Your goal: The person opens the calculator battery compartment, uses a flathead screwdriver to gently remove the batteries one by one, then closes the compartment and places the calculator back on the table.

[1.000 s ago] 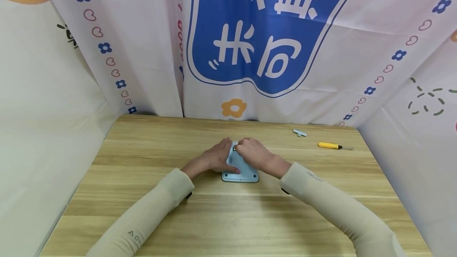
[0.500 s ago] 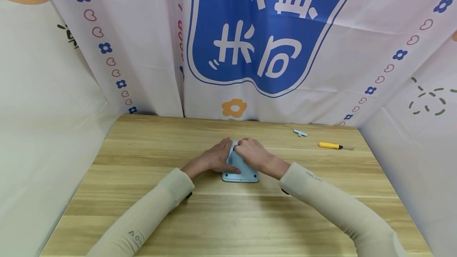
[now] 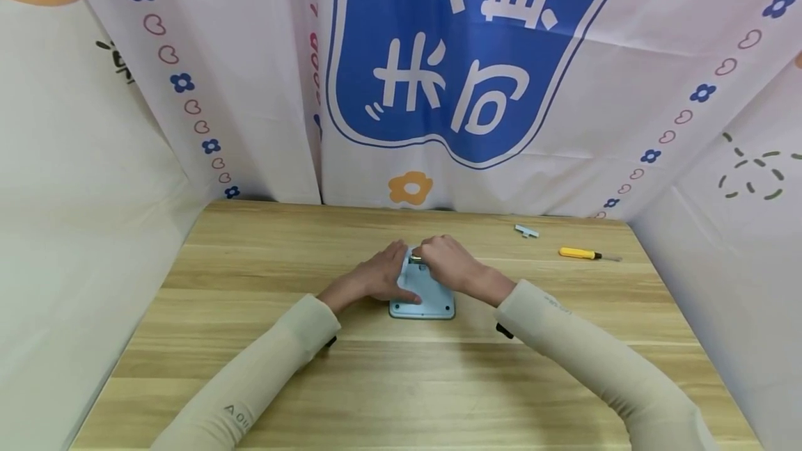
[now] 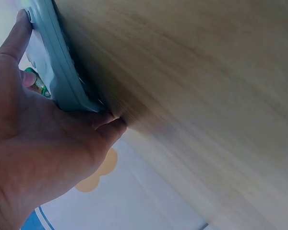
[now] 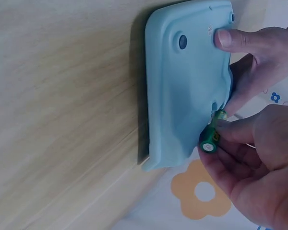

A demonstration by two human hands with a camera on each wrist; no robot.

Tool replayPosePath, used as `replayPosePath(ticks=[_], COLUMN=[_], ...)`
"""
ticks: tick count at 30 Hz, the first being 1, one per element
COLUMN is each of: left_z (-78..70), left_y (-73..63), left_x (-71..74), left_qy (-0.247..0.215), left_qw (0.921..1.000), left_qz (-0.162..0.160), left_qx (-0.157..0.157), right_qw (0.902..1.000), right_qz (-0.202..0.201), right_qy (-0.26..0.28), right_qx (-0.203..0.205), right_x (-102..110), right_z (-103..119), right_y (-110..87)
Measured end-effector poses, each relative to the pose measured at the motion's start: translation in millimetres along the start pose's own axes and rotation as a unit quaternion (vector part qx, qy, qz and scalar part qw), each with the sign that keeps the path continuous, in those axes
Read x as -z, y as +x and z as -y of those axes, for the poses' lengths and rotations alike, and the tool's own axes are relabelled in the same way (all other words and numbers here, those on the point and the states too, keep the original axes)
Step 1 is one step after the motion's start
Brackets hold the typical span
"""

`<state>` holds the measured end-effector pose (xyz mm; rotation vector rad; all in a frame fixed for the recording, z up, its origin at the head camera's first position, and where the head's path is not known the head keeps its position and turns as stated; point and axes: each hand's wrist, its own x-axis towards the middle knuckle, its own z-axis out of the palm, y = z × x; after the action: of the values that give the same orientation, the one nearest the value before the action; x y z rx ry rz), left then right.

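Note:
A light blue flat device [image 3: 429,294] with dark round feet lies back side up on the table. My left hand [image 3: 379,275] holds its left side, thumb on the back and fingers along the edge. In the right wrist view, my right hand [image 5: 264,158] pinches a green battery [image 5: 210,139] between thumb and fingers. The battery is tilted over the opening at the device's edge; how far it sits inside cannot be told. In the left wrist view, part of the battery [image 4: 37,82] shows behind the device.
A small light blue cover with a tab [image 3: 526,231] lies at the back right of the wooden table [image 3: 401,388]. Nearby is a screwdriver with a yellow handle [image 3: 578,253]. Printed cloth [image 3: 370,172] hangs behind the table and along its sides.
My right hand has shifted slightly back and to the right, uncovering more of the battery and the opening. My left hand and the device have stayed in place.

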<state>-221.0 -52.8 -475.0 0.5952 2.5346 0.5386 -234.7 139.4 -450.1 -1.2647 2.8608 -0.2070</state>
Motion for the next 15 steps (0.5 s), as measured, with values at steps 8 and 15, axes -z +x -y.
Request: replayPosePath(ticks=[8,15], left_z=[0.0,-0.9], left_y=[0.4,0.4], left_x=[0.6,0.7], left_qy=[0.008,0.003], left_qw=[1.0000,1.0000], left_qz=[0.002,0.002], left_qx=[0.003,0.004], right_qw=[0.9975,0.9879], right_qz=[-0.019,-0.046], right_qy=[0.059,0.130], right_qx=[-0.034,-0.072], right_x=[-1.1,-1.9], right_z=[-3.1,-8.8], right_y=[-2.0,-0.8])
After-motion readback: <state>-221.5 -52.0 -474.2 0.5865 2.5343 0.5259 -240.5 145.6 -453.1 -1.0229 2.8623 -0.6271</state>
